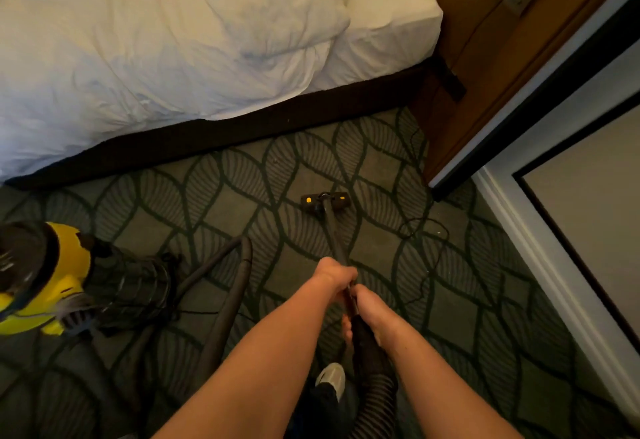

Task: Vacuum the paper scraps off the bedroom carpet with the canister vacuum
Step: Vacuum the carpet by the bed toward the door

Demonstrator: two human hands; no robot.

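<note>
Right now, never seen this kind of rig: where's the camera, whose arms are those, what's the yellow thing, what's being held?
No robot here. One wide-angle camera on a person's head looks forward and down, so the two bare arms are the wearer's own. The left hand and right hand both curl their fingers round the dark vacuum wand, left hand further forward. The wand ends in a floor head on the patterned carpet near the bed. The yellow thing is the canister vacuum; its hose loops across the floor. A thin cord trails at the right. Pale specks near it may be paper scraps, too small to be sure.
</note>
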